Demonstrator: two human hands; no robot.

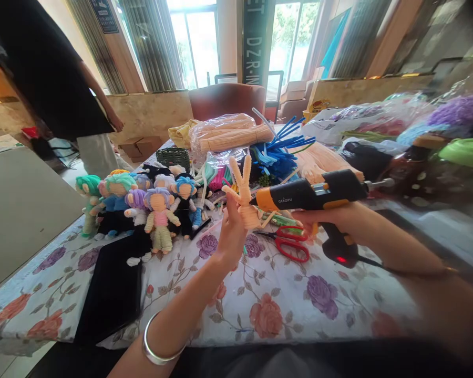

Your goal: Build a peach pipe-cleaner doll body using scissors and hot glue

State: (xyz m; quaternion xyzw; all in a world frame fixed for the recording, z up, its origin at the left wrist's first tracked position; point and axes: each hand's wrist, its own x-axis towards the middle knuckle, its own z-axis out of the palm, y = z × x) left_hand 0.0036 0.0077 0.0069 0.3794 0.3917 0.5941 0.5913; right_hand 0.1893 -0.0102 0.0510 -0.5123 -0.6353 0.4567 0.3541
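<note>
My left hand (233, 228) is closed around a peach pipe-cleaner doll body (249, 216), held up above the table with two limbs pointing upward. In my right hand (331, 218) is a black and orange hot glue gun (299, 194), its grip wrapped by my fingers and a red light glowing at its base. The gun's nozzle points left and meets or nearly meets the doll body; I cannot tell if they touch. Red-handled scissors (291, 244) lie on the table just below the gun.
Several finished pipe-cleaner dolls (160, 218) stand at the left, behind a black tablet-like slab (112, 289). Bundled peach pipe cleaners (232, 136) and blue pipe cleaners (278, 152) are piled at the back. Bagged materials (398, 123) crowd the right. A person (59, 73) stands at the far left.
</note>
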